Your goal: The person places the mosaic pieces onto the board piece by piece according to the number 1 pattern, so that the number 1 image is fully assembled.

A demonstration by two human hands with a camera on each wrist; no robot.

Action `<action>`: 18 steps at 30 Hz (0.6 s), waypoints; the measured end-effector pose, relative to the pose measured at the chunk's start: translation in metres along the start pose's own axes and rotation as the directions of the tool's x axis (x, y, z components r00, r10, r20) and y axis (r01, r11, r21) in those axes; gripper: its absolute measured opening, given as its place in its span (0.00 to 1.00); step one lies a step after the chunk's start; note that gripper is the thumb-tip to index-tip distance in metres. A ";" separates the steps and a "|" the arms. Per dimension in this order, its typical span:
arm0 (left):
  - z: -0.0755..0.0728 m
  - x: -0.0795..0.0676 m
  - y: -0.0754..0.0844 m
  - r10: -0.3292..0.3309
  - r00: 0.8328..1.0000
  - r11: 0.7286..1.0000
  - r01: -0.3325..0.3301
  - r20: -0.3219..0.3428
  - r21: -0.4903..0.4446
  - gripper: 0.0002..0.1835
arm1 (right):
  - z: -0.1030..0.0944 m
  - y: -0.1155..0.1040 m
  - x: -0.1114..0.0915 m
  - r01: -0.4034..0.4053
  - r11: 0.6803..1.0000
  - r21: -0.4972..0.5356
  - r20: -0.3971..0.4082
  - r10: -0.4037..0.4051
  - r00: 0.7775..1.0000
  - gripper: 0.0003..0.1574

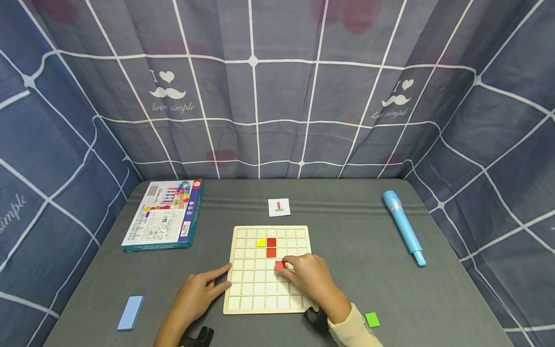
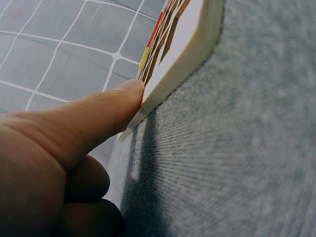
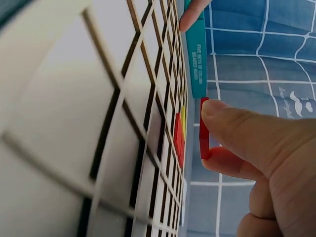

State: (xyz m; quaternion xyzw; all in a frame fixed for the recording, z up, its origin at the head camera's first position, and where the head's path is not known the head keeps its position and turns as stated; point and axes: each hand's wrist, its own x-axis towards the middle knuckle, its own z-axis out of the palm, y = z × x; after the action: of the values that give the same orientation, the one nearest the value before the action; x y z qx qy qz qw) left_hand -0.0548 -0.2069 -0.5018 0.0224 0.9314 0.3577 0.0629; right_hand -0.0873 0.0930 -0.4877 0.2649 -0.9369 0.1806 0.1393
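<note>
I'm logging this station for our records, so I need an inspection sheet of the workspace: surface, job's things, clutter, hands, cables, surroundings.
Surface: grey tabletop.
Job's things: gridded board with two red tiles and one yellow tile in its cells; third red tile raised above it; printed card beyond it.
Clutter: box, far left; blue block, near left; light-blue cylinder, right; green tile, near right.
Left hand: touches the board's left edge.
Right hand: pinches the third red tile.
Cables: nothing seen.
Surroundings: white-lined curtain behind and at both sides.
</note>
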 end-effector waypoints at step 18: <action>0.000 0.000 -0.001 0.015 1.000 1.000 -0.015 -0.011 -0.005 0.25 | 0.017 -0.009 0.015 0.010 1.000 -0.029 0.007 -0.010 1.000 0.12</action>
State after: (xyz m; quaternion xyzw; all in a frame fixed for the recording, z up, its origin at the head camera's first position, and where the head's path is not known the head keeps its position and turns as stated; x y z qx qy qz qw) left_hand -0.0548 -0.2077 -0.5026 0.0273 0.9307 0.3605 0.0553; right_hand -0.0974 0.0725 -0.4958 0.2681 -0.9386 0.1655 0.1406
